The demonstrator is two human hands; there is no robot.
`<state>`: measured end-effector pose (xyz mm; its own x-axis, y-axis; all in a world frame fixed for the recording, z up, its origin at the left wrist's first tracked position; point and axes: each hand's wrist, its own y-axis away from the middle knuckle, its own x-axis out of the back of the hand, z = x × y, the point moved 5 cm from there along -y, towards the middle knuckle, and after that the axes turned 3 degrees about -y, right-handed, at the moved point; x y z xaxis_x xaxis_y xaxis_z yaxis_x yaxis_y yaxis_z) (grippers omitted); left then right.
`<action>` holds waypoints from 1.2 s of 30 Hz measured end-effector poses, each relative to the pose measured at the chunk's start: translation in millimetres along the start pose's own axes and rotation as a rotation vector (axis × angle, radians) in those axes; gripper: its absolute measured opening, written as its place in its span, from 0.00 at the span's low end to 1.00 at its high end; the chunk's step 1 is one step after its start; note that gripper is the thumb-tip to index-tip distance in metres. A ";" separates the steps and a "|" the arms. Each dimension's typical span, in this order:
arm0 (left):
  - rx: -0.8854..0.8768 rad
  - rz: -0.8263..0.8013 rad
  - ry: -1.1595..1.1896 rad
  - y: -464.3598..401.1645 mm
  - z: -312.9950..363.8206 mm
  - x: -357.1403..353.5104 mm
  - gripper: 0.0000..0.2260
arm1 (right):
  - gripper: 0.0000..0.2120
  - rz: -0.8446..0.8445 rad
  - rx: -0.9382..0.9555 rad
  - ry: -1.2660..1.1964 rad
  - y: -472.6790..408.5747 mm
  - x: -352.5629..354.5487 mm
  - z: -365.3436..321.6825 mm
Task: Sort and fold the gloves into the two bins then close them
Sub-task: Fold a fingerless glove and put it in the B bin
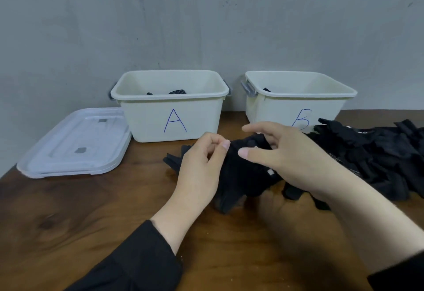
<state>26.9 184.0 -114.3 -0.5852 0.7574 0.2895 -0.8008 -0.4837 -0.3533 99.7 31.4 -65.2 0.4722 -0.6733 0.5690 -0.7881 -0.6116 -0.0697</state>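
Midway: both hands (pixel 202 164) (pixel 282 160) pinch one black glove (pixel 243 171); bins (pixel 169 98) hold few, pile (pixel 371 153) waits, lids (pixel 75 144) off.

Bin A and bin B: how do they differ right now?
Bin A stands left, next to the stacked clear lids; bin B stands right, beside the glove pile. Bin A's letter shows in full; bin B's is partly hidden by the right hand. More dark fabric shows in bin A than in bin B. Both are cream, open, with grey latches.
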 end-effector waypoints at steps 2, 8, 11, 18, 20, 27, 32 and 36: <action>-0.003 0.013 -0.021 -1.0 0.7 7.0 0.06 | 0.14 0.057 0.042 0.075 -4.6 -1.1 -2.8; -0.165 0.106 -0.365 -0.2 -22.8 54.2 0.05 | 0.08 0.390 0.023 -0.331 -23.6 24.7 20.2; -0.254 -0.076 -0.557 5.1 -38.5 61.3 0.06 | 0.08 0.431 -0.086 -0.702 -34.3 20.2 41.3; -0.263 -0.384 -0.749 13.0 -57.4 51.1 0.15 | 0.16 0.349 -0.087 0.342 -28.2 5.2 74.7; -0.254 -0.398 -0.755 11.3 -60.3 50.7 0.14 | 0.14 0.324 0.003 0.415 -21.0 7.8 77.3; -0.257 -0.421 -0.806 10.0 -63.9 49.4 0.14 | 0.23 -0.002 0.201 0.337 -6.6 14.7 89.4; -0.285 -0.363 -0.763 12.1 -60.5 51.6 0.11 | 0.26 -0.104 0.229 0.443 -6.7 18.2 96.9; -0.299 -0.367 -0.742 16.7 -55.9 52.2 0.12 | 0.18 -0.011 0.254 0.494 -11.2 17.1 105.2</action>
<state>-9.9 240.0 -154.8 -0.3130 0.3120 0.8970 -0.9484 -0.0520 -0.3128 158.1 -16.9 -140.9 0.1906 -0.4285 0.8832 -0.6354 -0.7397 -0.2217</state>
